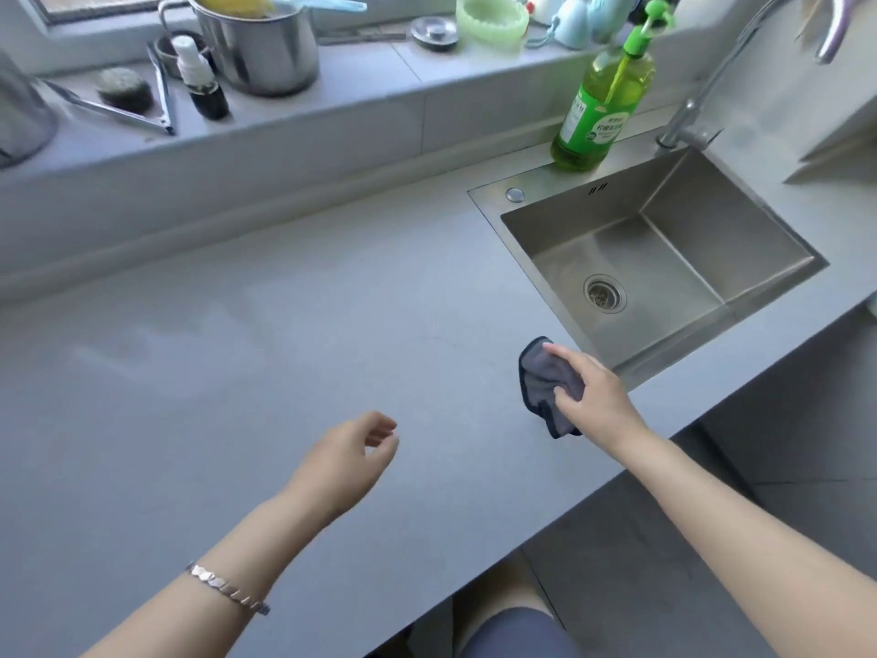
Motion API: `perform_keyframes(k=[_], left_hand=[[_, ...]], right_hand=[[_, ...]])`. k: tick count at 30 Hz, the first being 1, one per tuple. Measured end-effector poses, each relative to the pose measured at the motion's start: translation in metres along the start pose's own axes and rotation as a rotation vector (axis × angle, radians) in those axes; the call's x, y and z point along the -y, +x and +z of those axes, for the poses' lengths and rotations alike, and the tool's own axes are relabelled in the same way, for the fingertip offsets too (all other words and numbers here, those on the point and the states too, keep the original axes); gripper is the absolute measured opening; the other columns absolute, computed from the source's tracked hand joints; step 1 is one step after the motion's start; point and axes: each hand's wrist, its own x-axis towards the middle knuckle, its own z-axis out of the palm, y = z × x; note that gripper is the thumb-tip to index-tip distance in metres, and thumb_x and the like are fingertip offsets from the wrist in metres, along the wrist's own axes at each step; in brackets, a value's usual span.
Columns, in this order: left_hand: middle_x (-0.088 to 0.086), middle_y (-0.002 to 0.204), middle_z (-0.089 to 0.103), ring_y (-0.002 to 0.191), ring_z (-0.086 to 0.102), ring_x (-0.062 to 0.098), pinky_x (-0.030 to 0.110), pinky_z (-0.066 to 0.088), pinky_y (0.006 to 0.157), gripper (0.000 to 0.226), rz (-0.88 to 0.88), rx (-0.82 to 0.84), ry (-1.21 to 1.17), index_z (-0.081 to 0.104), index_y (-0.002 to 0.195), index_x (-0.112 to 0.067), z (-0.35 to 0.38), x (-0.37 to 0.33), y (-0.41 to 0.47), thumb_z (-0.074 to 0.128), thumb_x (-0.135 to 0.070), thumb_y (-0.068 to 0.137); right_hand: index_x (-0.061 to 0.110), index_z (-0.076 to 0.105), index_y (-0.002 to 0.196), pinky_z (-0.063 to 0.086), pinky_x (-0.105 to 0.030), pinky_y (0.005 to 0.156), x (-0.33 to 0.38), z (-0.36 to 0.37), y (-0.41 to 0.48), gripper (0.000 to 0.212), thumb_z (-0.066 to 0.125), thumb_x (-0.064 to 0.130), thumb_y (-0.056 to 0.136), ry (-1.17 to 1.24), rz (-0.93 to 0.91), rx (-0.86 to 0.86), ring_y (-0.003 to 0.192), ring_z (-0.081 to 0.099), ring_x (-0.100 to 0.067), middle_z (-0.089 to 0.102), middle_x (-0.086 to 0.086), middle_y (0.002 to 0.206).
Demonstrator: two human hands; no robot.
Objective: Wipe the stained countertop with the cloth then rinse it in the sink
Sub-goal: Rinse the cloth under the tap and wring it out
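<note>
A small dark grey cloth [538, 379] lies bunched on the grey countertop [284, 349], just left of the steel sink [674, 216]. My right hand [593, 391] presses down on the cloth, its fingers curled over it. My left hand [351, 458] hovers above the counter's front part, fingers loosely bent and holding nothing. Faint pale smears show on the counter at the left. The sink basin is dry-looking, with a round drain [604, 293]. The tap [740, 59] arches over the sink from the back right.
A green dish soap bottle [600, 106] stands at the sink's back edge. On the window ledge sit a steel pot [261, 45], a small spray bottle [201, 78], metal tongs [156, 102] and a green bowl [491, 19]. The counter's front edge runs diagonally at lower right.
</note>
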Motion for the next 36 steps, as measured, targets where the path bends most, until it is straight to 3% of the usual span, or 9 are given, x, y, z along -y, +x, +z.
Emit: perform_keyframes(k=[4, 8, 10, 12, 14, 21, 26, 32, 36], left_hand=[[-0.016, 0.124, 0.05, 0.112, 0.05, 0.001, 0.03, 0.042, 0.098, 0.05, 0.191, 0.012, -0.181, 0.04, 0.129, -0.031, -0.009, -0.073, 0.028, 0.059, -0.037, 0.083], [-0.023, 0.133, 0.037, 0.123, 0.036, -0.005, 0.018, 0.033, 0.1, 0.077, 0.347, 0.062, -0.238, 0.026, 0.137, -0.037, -0.001, -0.146, 0.07, 0.07, -0.035, 0.075], [-0.023, 0.119, 0.051, 0.112, 0.047, -0.004, 0.007, 0.037, 0.088, 0.058, 0.372, 0.137, -0.241, 0.042, 0.122, -0.042, 0.01, -0.182, 0.098, 0.072, -0.031, 0.073], [-0.022, 0.087, 0.062, 0.089, 0.057, -0.002, 0.011, 0.041, 0.078, 0.024, 0.4, 0.154, -0.238, 0.059, 0.091, -0.037, 0.028, -0.218, 0.125, 0.069, -0.028, 0.072], [-0.015, 0.063, 0.057, 0.065, 0.053, 0.004, 0.017, 0.04, 0.065, 0.003, 0.371, 0.107, -0.304, 0.061, 0.072, -0.021, 0.053, -0.252, 0.154, 0.064, -0.021, 0.073], [0.0, 0.053, 0.044, 0.038, 0.038, 0.006, 0.017, 0.033, 0.038, 0.011, 0.094, -0.18, -0.451, 0.052, 0.075, -0.006, 0.136, -0.365, 0.241, 0.055, -0.01, 0.084], [0.003, 0.062, 0.046, 0.056, 0.043, 0.015, 0.028, 0.036, 0.055, 0.016, -0.023, -0.307, -0.468, 0.051, 0.077, -0.002, 0.155, -0.413, 0.282, 0.057, -0.015, 0.083], [0.005, 0.07, 0.052, 0.066, 0.049, 0.018, 0.032, 0.04, 0.064, 0.013, -0.031, -0.305, -0.49, 0.052, 0.075, -0.006, 0.163, -0.459, 0.314, 0.056, -0.017, 0.083], [0.005, 0.072, 0.051, 0.065, 0.047, 0.018, 0.03, 0.039, 0.061, 0.011, 0.014, -0.25, -0.481, 0.051, 0.076, -0.01, 0.168, -0.49, 0.33, 0.056, -0.017, 0.082]], right_hand=[[0.037, 0.04, 0.127, 0.043, -0.023, 0.084, 0.041, -0.039, 0.007, 0.065, 0.063, 0.004, 0.076, 0.088, -0.112, 0.103, 0.098, 0.057, -0.012, 0.053, 0.018, 0.107], [0.052, 0.04, 0.11, 0.045, -0.015, 0.089, 0.046, -0.086, 0.028, 0.068, 0.069, 0.005, 0.071, 0.115, -0.206, 0.209, 0.098, 0.06, 0.0, 0.058, 0.015, 0.106], [0.051, 0.043, 0.108, 0.045, -0.014, 0.09, 0.032, -0.116, 0.049, 0.066, 0.069, 0.004, 0.07, 0.122, -0.224, 0.243, 0.099, 0.059, 0.003, 0.059, 0.014, 0.106], [0.046, 0.046, 0.11, 0.046, -0.015, 0.09, 0.011, -0.15, 0.075, 0.063, 0.068, 0.002, 0.071, 0.149, -0.229, 0.269, 0.099, 0.06, 0.001, 0.061, 0.012, 0.105], [0.039, 0.05, 0.112, 0.047, -0.016, 0.09, -0.02, -0.184, 0.108, 0.059, 0.07, 0.003, 0.071, 0.162, -0.231, 0.284, 0.099, 0.061, -0.001, 0.064, 0.008, 0.105], [0.023, 0.057, 0.113, 0.04, -0.001, 0.079, -0.129, -0.289, 0.233, 0.038, 0.067, 0.013, 0.078, -0.041, -0.199, 0.337, 0.091, 0.058, 0.003, 0.061, 0.007, 0.102], [0.019, 0.058, 0.113, 0.045, -0.025, 0.089, -0.179, -0.339, 0.299, 0.029, 0.058, 0.021, 0.084, -0.231, -0.067, 0.383, 0.097, 0.059, -0.014, 0.059, 0.004, 0.098], [0.019, 0.056, 0.117, 0.04, -0.025, 0.079, -0.205, -0.38, 0.343, 0.031, 0.052, 0.025, 0.086, -0.382, 0.009, 0.34, 0.096, 0.054, -0.015, 0.06, 0.001, 0.106], [0.018, 0.056, 0.116, 0.044, -0.029, 0.09, -0.21, -0.399, 0.353, 0.03, 0.052, 0.024, 0.087, -0.404, 0.034, 0.272, 0.106, 0.055, -0.019, 0.062, -0.002, 0.116]])
